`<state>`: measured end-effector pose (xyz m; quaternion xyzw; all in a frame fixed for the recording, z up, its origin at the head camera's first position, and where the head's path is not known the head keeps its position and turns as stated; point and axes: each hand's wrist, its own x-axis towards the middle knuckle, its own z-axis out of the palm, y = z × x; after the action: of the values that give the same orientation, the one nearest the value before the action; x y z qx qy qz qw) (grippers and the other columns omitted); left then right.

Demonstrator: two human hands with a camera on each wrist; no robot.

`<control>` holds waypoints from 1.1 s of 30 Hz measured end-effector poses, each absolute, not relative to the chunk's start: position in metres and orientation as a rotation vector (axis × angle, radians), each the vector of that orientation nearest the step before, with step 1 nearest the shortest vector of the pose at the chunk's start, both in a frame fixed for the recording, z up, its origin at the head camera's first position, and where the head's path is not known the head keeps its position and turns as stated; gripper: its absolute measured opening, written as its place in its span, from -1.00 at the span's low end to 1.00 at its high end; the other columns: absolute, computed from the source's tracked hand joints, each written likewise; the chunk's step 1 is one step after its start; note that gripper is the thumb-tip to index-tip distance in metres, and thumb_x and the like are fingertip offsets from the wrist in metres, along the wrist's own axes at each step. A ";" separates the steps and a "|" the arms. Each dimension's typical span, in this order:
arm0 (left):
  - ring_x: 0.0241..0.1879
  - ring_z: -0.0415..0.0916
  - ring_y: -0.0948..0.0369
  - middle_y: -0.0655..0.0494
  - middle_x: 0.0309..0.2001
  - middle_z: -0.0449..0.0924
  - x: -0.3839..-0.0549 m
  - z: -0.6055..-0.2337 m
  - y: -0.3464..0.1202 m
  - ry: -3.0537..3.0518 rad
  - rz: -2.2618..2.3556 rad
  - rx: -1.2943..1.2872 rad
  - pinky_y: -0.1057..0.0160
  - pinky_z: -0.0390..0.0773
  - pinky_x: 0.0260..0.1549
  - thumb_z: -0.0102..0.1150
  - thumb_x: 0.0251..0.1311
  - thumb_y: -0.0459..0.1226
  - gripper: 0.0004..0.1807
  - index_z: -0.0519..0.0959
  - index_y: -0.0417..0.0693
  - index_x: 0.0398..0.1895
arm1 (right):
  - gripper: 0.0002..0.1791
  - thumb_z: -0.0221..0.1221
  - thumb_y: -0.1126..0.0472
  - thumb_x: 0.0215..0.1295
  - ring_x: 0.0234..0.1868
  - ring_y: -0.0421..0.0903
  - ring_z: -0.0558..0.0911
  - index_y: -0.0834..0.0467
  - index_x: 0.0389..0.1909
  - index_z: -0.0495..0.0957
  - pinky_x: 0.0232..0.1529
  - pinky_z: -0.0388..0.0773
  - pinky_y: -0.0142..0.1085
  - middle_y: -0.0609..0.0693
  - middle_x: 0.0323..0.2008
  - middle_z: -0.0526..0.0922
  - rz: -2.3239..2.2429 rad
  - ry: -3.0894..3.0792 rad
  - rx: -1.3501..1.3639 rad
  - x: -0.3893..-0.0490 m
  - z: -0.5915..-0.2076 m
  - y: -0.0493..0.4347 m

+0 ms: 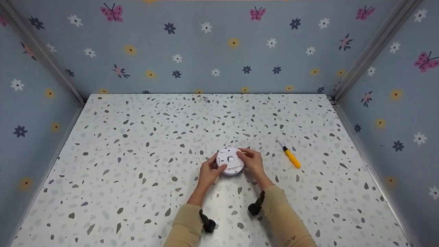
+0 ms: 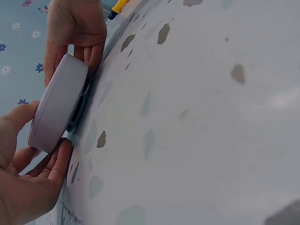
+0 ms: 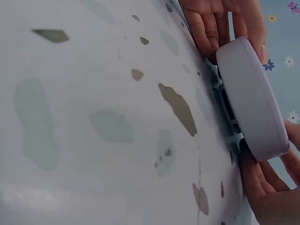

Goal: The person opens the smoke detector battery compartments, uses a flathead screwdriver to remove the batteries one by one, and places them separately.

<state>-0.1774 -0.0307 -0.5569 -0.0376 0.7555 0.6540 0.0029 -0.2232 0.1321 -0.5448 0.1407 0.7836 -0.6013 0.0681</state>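
A round white smoke detector point(image 1: 229, 154) is held just at the tabletop, with its slotted back plate and central hole facing up. In both wrist views the smooth side wall of the smoke detector point(image 2: 58, 103) point(image 3: 253, 101) shows, with a dark vented part underneath. My left hand point(image 1: 208, 173) grips its left edge, thumb on top and fingers below. On the right edge, my right hand point(image 1: 253, 163) holds it the same way, thumb over the plate. To the right of the hands lies a screwdriver point(image 1: 291, 157) with a yellow and black handle.
The speckled white tabletop point(image 1: 137, 154) spreads around the hands. Blue flower-patterned panels point(image 1: 205, 44) stand along the back and both sides, joined by grey metal posts. Black cameras point(image 1: 208, 225) are strapped at both wrists over tan sleeves.
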 end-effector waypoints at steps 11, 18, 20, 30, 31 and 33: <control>-0.08 0.41 0.11 -0.14 0.05 0.41 -0.175 -0.557 -0.031 2.412 2.038 -0.111 0.23 0.42 -0.06 0.28 -0.04 -0.23 -0.30 0.27 -0.28 0.20 | -0.68 0.22 0.16 0.07 -0.16 -0.08 0.51 0.10 -0.11 0.57 -0.21 0.51 -0.31 0.02 -0.16 0.56 -1.722 2.497 0.246 -0.218 -0.536 0.135; -0.21 0.39 0.14 -0.08 -0.03 0.43 -0.173 -0.555 -0.032 2.423 2.006 -0.064 0.26 0.46 -0.19 0.36 -0.15 -0.18 -0.18 0.23 -0.26 0.22 | -0.68 0.25 0.21 0.03 -0.18 -0.05 0.54 0.18 -0.14 0.57 -0.25 0.54 -0.33 0.07 -0.16 0.57 -1.701 2.575 0.144 -0.215 -0.533 0.140; -0.19 0.39 0.14 -0.09 0.01 0.39 -0.172 -0.555 -0.032 2.412 1.999 -0.056 0.28 0.48 -0.20 0.38 -0.18 -0.17 -0.13 0.21 -0.25 0.24 | -0.67 0.26 0.21 0.01 -0.16 -0.05 0.52 0.17 -0.15 0.57 -0.21 0.52 -0.32 0.05 -0.15 0.57 -1.675 2.612 0.128 -0.214 -0.531 0.141; -0.17 0.37 0.10 -0.10 0.13 0.27 -0.168 -0.555 -0.033 2.381 2.006 -0.020 0.32 0.50 -0.21 0.45 -0.34 -0.23 0.01 0.13 -0.14 0.30 | -0.69 0.30 0.30 -0.05 -0.23 -0.05 0.51 0.21 -0.20 0.58 -0.20 0.51 -0.25 0.04 -0.25 0.57 -1.608 2.736 -0.150 -0.204 -0.522 0.148; -0.18 0.37 0.10 -0.11 0.14 0.26 -0.168 -0.556 -0.033 2.388 2.007 -0.009 0.31 0.51 -0.21 0.45 -0.35 -0.24 0.02 0.13 -0.15 0.30 | -0.69 0.30 0.30 -0.06 -0.23 -0.05 0.51 0.21 -0.21 0.58 -0.21 0.52 -0.25 0.05 -0.25 0.57 -1.602 2.747 -0.176 -0.203 -0.522 0.149; -0.19 0.37 0.10 -0.12 0.14 0.26 -0.168 -0.556 -0.032 2.398 2.013 0.000 0.30 0.51 -0.22 0.46 -0.36 -0.25 0.02 0.14 -0.15 0.29 | -0.69 0.31 0.31 -0.07 -0.25 -0.05 0.51 0.21 -0.22 0.58 -0.24 0.52 -0.25 0.05 -0.26 0.57 -1.586 2.771 -0.223 -0.201 -0.521 0.150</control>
<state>-0.1675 -0.0324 -0.5560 0.0000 0.7660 0.6428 0.0054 -0.2012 0.1498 -0.5211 -0.0697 0.8653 -0.4955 -0.0294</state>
